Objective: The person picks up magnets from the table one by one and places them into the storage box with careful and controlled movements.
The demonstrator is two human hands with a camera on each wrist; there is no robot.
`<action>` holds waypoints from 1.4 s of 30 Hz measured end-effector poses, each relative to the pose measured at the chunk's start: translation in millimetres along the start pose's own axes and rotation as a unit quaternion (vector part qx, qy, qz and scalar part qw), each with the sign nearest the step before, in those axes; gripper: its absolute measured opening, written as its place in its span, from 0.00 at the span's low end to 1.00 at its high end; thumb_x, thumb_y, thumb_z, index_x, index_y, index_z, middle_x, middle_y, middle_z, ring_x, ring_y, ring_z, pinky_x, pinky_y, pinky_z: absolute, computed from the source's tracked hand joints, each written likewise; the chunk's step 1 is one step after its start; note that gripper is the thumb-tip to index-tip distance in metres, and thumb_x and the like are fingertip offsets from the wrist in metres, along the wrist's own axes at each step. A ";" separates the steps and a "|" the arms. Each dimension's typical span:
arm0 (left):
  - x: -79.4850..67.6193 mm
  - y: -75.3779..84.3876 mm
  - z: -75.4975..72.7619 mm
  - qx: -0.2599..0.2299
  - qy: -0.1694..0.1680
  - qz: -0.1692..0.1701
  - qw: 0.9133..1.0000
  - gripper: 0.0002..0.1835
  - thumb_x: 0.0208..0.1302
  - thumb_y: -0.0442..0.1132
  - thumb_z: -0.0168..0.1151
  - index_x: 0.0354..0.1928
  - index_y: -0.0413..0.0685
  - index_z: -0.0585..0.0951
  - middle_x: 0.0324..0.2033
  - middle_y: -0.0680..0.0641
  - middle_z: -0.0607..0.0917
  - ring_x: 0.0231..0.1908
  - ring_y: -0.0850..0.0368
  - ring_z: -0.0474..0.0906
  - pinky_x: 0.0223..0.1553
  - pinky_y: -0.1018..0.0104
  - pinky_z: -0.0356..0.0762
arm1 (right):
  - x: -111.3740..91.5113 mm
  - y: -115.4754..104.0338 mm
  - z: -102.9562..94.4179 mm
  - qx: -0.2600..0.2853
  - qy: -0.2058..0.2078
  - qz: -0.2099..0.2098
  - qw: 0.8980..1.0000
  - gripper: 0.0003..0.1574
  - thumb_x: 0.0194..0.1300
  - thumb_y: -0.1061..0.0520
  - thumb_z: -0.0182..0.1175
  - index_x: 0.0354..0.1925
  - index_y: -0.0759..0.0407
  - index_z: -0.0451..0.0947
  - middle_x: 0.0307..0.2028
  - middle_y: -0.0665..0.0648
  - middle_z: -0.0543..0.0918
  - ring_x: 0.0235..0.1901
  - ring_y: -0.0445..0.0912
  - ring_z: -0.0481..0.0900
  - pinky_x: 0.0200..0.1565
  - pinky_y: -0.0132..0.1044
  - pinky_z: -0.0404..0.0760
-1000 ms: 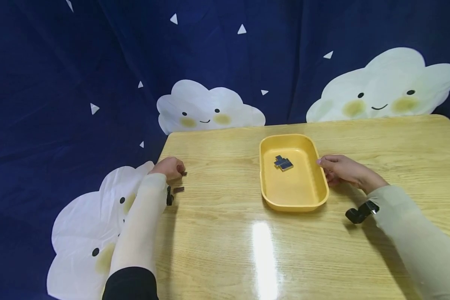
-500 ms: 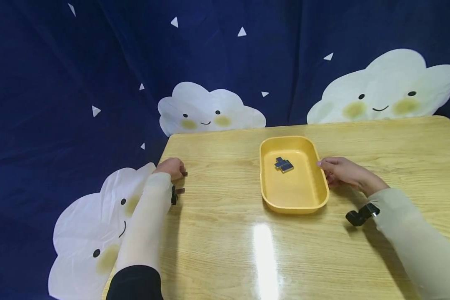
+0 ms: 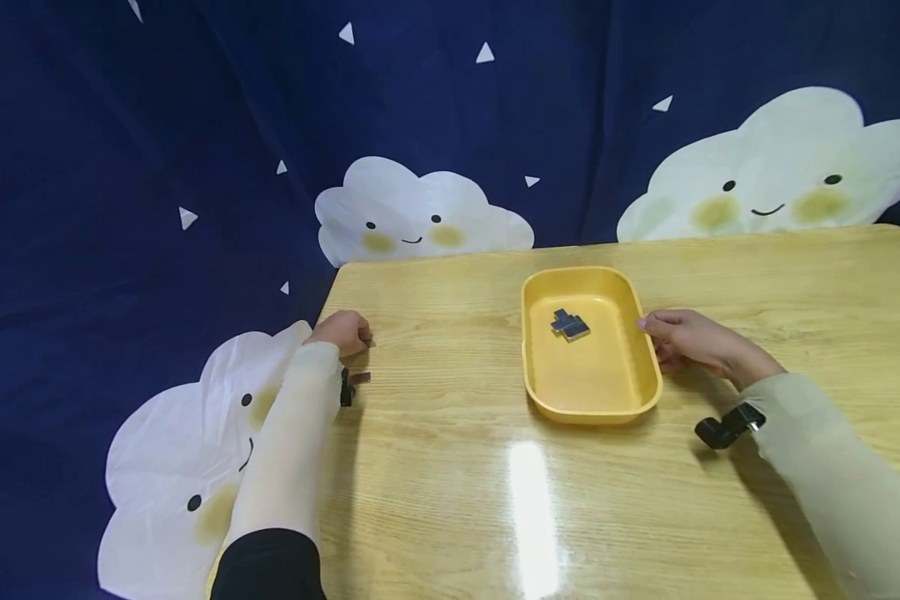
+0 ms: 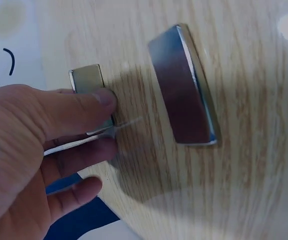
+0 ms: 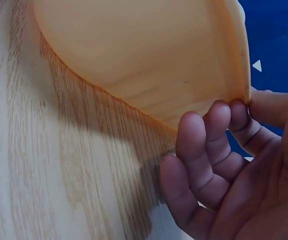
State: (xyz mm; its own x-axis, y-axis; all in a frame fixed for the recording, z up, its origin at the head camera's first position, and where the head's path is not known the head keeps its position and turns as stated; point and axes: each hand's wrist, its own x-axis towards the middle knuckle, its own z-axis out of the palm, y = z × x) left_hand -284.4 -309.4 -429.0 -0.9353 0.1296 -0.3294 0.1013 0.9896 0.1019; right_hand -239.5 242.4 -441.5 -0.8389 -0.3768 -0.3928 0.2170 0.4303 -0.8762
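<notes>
At the table's left edge, my left hand (image 3: 342,332) pinches a small shiny metal block (image 4: 88,77) between thumb and fingers. The block stands tilted in the left wrist view, its lower part covered by the thumb. Beside it on the wood lies a second flat metal block (image 4: 183,90), mirror-like and reddish-dark. My right hand (image 3: 690,340) holds the right rim of a yellow plastic tray (image 3: 592,414), thumb over the edge and fingertips against the outer wall. Inside the tray, toward its upper left, several similar metal blocks (image 3: 571,325) lie clustered together.
The light wooden table (image 3: 435,467) carries the tray right of centre. A dark blue curtain (image 3: 435,100) with white clouds hangs behind and to the left. Each wrist wears a black camera, the right one (image 3: 729,425) close over the tabletop.
The metal block at my left fingertips looks lighter and slightly more tilted than before. The right hand stays on the tray rim, and the tray has not moved on the table.
</notes>
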 end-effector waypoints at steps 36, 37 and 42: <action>-7.1 39.1 -25.5 -0.077 -0.002 0.051 0.996 0.12 0.68 0.36 0.58 0.48 0.43 0.85 0.44 0.43 0.87 0.37 0.52 0.75 0.39 0.64 0.71 | -2.2 -2.5 2.1 -0.001 0.006 0.002 1.000 0.21 0.79 0.44 0.44 0.41 0.58 0.73 0.27 0.47 0.78 0.27 0.38 0.80 0.35 0.36 0.83; -7.3 41.4 -26.6 -0.077 -0.003 0.053 0.996 0.12 0.68 0.36 0.57 0.48 0.43 0.85 0.43 0.43 0.86 0.36 0.53 0.74 0.38 0.65 0.71 | -2.2 -2.5 2.0 0.000 0.007 0.001 1.000 0.21 0.79 0.44 0.44 0.41 0.58 0.73 0.27 0.47 0.77 0.27 0.38 0.80 0.35 0.36 0.83; -10.3 51.2 -31.7 -0.082 -0.013 0.054 0.995 0.12 0.69 0.37 0.56 0.48 0.43 0.85 0.43 0.43 0.85 0.34 0.54 0.74 0.33 0.66 0.71 | -1.3 -1.6 1.4 0.001 0.005 0.001 1.000 0.21 0.79 0.44 0.44 0.39 0.57 0.73 0.27 0.47 0.77 0.27 0.38 0.80 0.34 0.36 0.82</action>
State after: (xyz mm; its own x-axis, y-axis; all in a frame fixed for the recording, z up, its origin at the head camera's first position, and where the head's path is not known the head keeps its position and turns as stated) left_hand -280.3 -262.0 -390.6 -0.9124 0.2379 -0.3330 0.1417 0.9470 0.2883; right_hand -238.1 241.1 -440.0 -0.8431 -0.3689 -0.3912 0.2185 0.4297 -0.8761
